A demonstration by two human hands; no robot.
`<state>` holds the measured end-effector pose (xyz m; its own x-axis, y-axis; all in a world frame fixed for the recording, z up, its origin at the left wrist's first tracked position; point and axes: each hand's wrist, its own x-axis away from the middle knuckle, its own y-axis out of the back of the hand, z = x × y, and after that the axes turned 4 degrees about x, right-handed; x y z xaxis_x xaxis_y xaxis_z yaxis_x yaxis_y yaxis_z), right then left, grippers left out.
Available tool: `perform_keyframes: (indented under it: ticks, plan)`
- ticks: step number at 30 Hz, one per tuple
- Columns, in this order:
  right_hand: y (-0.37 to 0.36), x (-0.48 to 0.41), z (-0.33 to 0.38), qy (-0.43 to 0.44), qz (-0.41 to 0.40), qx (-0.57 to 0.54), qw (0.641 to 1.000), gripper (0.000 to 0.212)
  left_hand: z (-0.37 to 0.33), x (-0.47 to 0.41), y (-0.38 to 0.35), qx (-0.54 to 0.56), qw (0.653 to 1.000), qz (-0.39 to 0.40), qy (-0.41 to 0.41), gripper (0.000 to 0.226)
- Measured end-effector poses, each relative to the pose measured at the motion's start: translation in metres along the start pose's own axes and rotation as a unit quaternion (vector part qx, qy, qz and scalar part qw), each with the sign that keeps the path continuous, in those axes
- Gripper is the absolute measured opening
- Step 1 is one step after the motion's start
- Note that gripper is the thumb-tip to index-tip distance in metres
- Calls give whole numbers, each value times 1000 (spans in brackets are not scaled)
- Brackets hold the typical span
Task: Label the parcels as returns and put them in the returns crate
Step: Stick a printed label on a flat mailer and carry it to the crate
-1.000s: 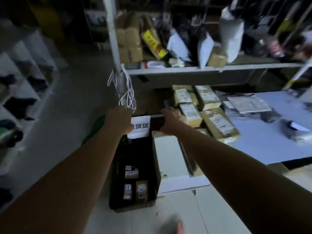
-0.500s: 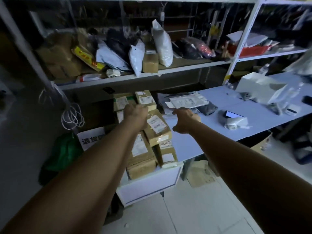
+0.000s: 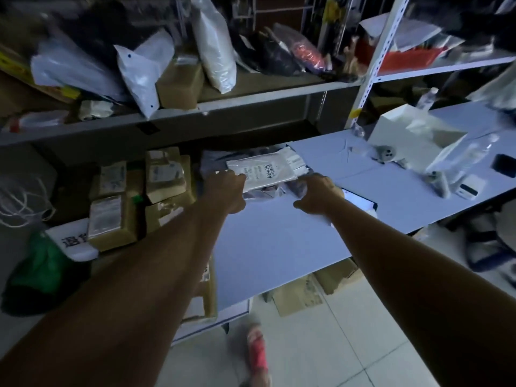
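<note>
A flat white parcel (image 3: 265, 171) with handwriting lies on dark plastic bags (image 3: 296, 188) at the back of the pale blue table (image 3: 279, 241). My left hand (image 3: 227, 191) grips the parcel's left edge, fingers curled over it. My right hand (image 3: 318, 195) sits at the parcel's near right corner, on the dark bag; its fingers are hidden behind the back of the hand. Several brown cardboard parcels (image 3: 111, 222) are stacked on the left. The white returns sign (image 3: 71, 243) shows beside them; the crate itself is hidden.
A lit phone (image 3: 358, 202) lies just right of my right hand. A water bottle (image 3: 472, 155), a small white device (image 3: 469, 189) and a white box (image 3: 410, 132) stand on the table's right. Above is a loaded shelf (image 3: 251, 99). A green bag (image 3: 42, 269) lies on the floor at left.
The view swung right from the crate to the table. Both hands left the crate and the cardboard parcels and reached forward to the flat white parcel.
</note>
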<state>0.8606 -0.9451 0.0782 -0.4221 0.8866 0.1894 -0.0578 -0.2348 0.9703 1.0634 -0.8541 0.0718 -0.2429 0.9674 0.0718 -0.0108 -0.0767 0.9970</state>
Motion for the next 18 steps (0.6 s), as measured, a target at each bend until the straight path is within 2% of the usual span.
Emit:
perform_keyframes:
  ticks: [4, 8, 10, 13, 18]
  plan:
    - [-18, -85, -15, -3, 21, -21, 1000, 58, 7, -77, -43, 32, 999, 26, 29, 55]
    - [-44, -159, -22, -4, 47, -72, 996, 63, 12, -133, -84, 104, 987, 46, 109, 56]
    - [-54, -191, -24, -7, 23, -108, 994, 58, 13, -154, -104, 176, 968, 64, 167, 66]
    - [-67, -233, -28, -6, -25, -157, 987, 55, 9, -177, -125, 297, 920, 88, 242, 78]
    - [-94, -282, -38, 6, 74, -190, 979, 64, -3, -202, -138, 368, 869, 7, 332, 60]
